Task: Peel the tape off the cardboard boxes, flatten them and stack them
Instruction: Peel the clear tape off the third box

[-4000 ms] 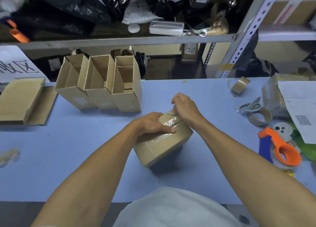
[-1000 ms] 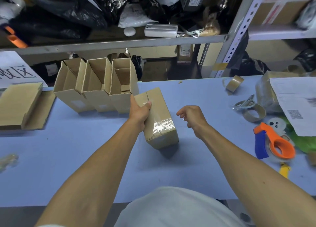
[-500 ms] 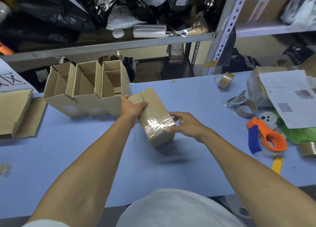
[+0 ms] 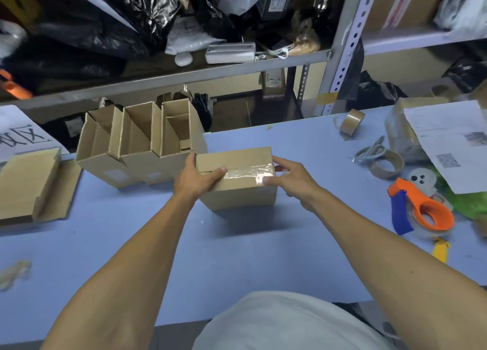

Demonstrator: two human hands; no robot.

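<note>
Cardboard box [image 4: 238, 181]: was set on the blue table [image 4: 158, 244], tape [image 4: 249, 172] uppermost.
Left hand [image 4: 196, 177]: was curled round its left end.
Right hand [image 4: 292, 179]: fingertips were pinched at the tape's end.
Advice: tape best lifted low, slowly, box braced.

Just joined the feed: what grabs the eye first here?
The taped cardboard box held mid-table between the left hand and right hand. Behind it on the left stands a row of opened boxes; an orange tape dispenser lies at the right.
</note>
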